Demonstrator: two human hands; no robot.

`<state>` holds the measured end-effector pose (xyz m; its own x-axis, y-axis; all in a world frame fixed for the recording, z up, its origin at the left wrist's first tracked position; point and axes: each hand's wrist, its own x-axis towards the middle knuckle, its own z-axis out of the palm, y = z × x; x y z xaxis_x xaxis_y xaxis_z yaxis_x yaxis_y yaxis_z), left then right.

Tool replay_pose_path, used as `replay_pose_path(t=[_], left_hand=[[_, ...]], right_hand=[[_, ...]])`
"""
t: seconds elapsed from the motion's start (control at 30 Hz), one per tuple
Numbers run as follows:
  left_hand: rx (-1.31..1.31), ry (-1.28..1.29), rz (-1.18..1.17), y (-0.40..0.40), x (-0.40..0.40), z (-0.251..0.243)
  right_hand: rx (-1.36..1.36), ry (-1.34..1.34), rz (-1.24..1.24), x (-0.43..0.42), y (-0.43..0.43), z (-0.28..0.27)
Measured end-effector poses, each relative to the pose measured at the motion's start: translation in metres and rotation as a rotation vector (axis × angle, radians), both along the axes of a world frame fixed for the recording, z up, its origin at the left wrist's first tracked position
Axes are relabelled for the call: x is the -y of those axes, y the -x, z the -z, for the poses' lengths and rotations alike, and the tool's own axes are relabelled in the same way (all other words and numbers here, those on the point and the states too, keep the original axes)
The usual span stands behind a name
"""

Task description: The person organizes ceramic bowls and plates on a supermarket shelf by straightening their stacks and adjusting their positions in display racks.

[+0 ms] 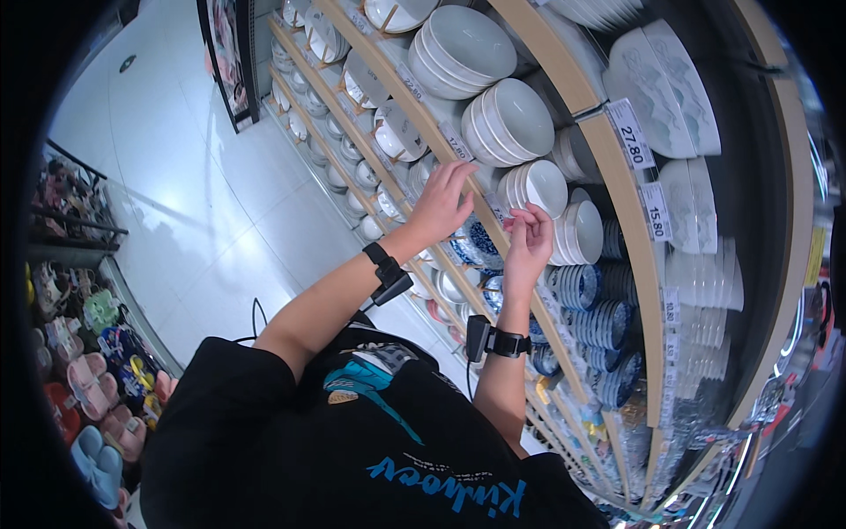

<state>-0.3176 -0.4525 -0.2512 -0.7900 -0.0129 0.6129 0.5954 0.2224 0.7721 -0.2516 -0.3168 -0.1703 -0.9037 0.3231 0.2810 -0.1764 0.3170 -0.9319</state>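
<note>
My left hand (441, 206) is at the wooden front edge (433, 125) of a shelf of tableware, fingertips by a price label (456, 141). It is empty, with its thumb apart from the bent fingers. My right hand (531, 241) is raised in front of a stack of small white bowls (538, 188), fingers loosely curled and nothing visible in them. Whether its fingertips touch the bowls, I cannot tell. Larger white bowls (509, 122) are nested on their sides farther along the same shelf. Beside my right hand is another white bowl stack (578, 231).
Blue-patterned bowls (598, 324) fill the shelf nearer my body. The upper shelf edge (621, 172) juts out at the right, with more bowls (661, 92) above. Pale floor tiles (231, 198) stretch left, towards a rack of slippers (92, 383).
</note>
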Motion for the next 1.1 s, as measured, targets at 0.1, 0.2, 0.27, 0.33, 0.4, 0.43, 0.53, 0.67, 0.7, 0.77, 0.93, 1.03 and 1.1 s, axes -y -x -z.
replay_pose_path(t=[0.1, 0.2, 0.27, 0.33, 0.4, 0.43, 0.53, 0.67, 0.7, 0.77, 0.93, 1.03, 1.1], left_hand=[[-0.017, 0.01, 0.044, -0.014, -0.01, -0.003], [-0.011, 0.022, 0.126, -0.033, -0.025, -0.007], [-0.025, 0.039, 0.181, -0.046, -0.036, -0.008], [-0.023, 0.047, 0.239, -0.066, -0.045, -0.012], [-0.038, 0.059, 0.303, -0.088, -0.056, -0.014], [-0.041, 0.05, 0.336, -0.1, -0.064, -0.012], [-0.061, 0.057, 0.441, -0.137, -0.079, -0.009], [-0.061, 0.143, 0.559, -0.189, -0.092, -0.008], [-0.07, 0.183, 0.56, -0.203, -0.094, -0.008], [-0.062, 0.179, 0.622, -0.222, -0.096, -0.005], [-0.068, 0.206, 0.742, -0.256, -0.088, -0.01], [-0.066, 0.221, 0.79, -0.268, -0.081, -0.014], [-0.077, 0.243, 0.794, -0.277, -0.073, -0.015]], right_hand=[[0.06, 0.05, 0.004, -0.011, -0.02, 0.0], [0.074, 0.071, 0.027, -0.025, -0.047, 0.005], [0.095, 0.067, 0.05, -0.037, -0.07, 0.012], [0.097, 0.097, 0.092, -0.044, -0.097, 0.015], [0.108, 0.108, 0.133, -0.054, -0.128, 0.022], [0.096, 0.127, 0.16, -0.058, -0.145, 0.025], [0.172, 0.096, 0.261, -0.065, -0.195, 0.033], [0.142, 0.178, 0.391, -0.069, -0.261, 0.046], [0.144, 0.193, 0.424, -0.067, -0.276, 0.049], [0.158, 0.252, 0.448, -0.064, -0.299, 0.052], [0.154, 0.282, 0.504, -0.05, -0.339, 0.06], [0.145, 0.328, 0.507, -0.041, -0.352, 0.062], [0.141, 0.352, 0.517, -0.034, -0.358, 0.068]])
